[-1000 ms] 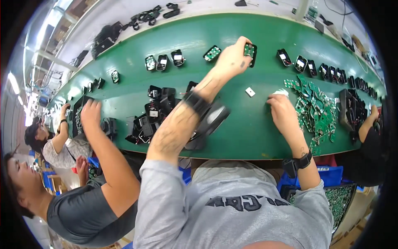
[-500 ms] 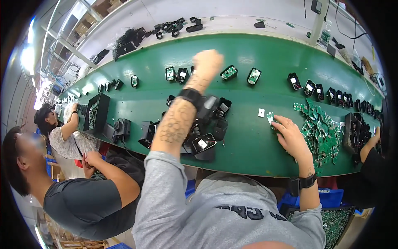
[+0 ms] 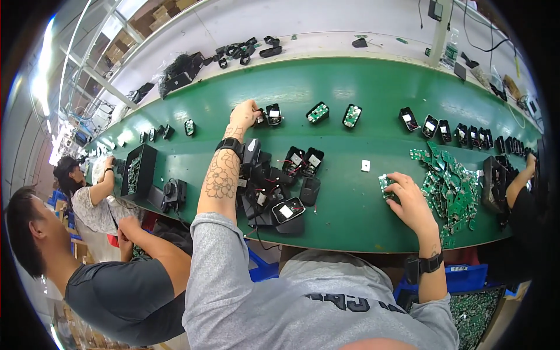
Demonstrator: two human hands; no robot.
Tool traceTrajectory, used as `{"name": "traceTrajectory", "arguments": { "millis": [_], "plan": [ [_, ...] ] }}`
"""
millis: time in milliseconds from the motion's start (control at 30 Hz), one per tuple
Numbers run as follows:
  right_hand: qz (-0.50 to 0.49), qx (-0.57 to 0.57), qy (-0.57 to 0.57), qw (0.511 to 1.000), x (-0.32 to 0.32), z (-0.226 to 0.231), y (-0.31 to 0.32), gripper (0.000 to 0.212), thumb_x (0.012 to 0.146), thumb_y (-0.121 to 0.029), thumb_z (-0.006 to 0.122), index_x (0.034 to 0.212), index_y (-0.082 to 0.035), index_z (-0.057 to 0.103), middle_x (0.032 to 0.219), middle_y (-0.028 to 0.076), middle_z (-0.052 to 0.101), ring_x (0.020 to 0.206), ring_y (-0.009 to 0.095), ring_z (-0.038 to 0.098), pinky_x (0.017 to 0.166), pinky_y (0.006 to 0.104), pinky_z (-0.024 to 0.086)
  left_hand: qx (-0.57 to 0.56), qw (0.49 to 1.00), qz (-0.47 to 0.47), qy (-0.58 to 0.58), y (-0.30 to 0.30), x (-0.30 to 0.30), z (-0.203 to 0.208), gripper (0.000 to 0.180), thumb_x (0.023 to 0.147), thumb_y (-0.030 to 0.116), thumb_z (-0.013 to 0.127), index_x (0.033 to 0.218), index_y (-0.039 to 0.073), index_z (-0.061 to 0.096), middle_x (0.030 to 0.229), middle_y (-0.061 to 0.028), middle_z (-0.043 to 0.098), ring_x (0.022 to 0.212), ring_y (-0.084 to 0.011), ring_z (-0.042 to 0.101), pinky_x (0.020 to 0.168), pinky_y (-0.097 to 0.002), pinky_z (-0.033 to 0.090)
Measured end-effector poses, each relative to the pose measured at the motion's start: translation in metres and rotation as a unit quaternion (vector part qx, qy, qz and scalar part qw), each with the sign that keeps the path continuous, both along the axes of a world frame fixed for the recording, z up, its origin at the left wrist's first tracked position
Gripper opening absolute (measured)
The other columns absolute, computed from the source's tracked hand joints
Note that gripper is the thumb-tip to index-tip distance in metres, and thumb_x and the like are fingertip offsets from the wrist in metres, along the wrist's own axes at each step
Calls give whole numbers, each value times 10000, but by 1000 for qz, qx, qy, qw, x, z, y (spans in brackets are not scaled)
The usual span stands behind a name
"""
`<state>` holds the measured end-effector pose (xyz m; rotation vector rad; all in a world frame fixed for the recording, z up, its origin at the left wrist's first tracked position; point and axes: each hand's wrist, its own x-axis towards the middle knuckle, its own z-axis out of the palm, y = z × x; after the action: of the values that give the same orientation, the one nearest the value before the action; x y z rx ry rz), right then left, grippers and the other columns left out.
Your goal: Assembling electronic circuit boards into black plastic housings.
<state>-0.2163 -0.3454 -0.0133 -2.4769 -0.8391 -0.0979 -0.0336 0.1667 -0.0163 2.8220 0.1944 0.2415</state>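
My left hand [image 3: 244, 115] reaches to the back row, its fingers closed on the edge of a small black plastic housing [image 3: 260, 118] that they mostly hide. Just right of it stands an open black housing [image 3: 273, 114] with parts inside. With bent fingers, my right hand [image 3: 410, 201] pinches a small green circuit board [image 3: 384, 186] at table level. A small white square piece [image 3: 366, 165] lies beyond that board. To the right of the hand spreads a heap of green circuit boards [image 3: 449, 186]. Under my left forearm are several black housings [image 3: 289, 210] with wires.
Two housings with green boards [image 3: 352, 115] stand mid-back on the green table [image 3: 326, 76]. More open housings [image 3: 430, 125] line the right. A black bin [image 3: 139, 173] sits left, near a co-worker [image 3: 125, 280]. Another person's arm [image 3: 519, 182] reaches in at the right.
My left hand has come down and left from above the back row to a black housing there. My right hand stays with the circuit board, shifted slightly. The view has tilted a little.
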Motion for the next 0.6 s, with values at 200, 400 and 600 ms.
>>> {"name": "traceTrajectory", "arguments": {
  "millis": [200,400,600],
  "plan": [
    [18,-1,-8,1000,1,-1,-6,240,747,-41,717,948,-51,586,1346,109,522,1264,323,468,1029,430,406,-112,980,-55,157,4,-16,10,398,876,269,649,1253,147,607,1023,-126,693,957,-239,660,797,-370,524],
    [29,-9,32,999,7,11,-5,277,717,-71,745,941,-57,583,1319,116,545,1237,319,490,993,418,432,-250,955,-95,128,7,-51,25,414,918,246,609,1296,107,513,1096,-94,646,923,-199,655,661,-332,585],
    [-50,338,182,922,-20,16,-2,469,737,-146,767,1157,-45,584,1277,114,593,1154,232,586,836,319,512,-670,739,-46,48,-158,-160,74,332,937,223,501,1214,41,482,944,-101,622,698,-177,620,528,-284,496]
  ]
}}
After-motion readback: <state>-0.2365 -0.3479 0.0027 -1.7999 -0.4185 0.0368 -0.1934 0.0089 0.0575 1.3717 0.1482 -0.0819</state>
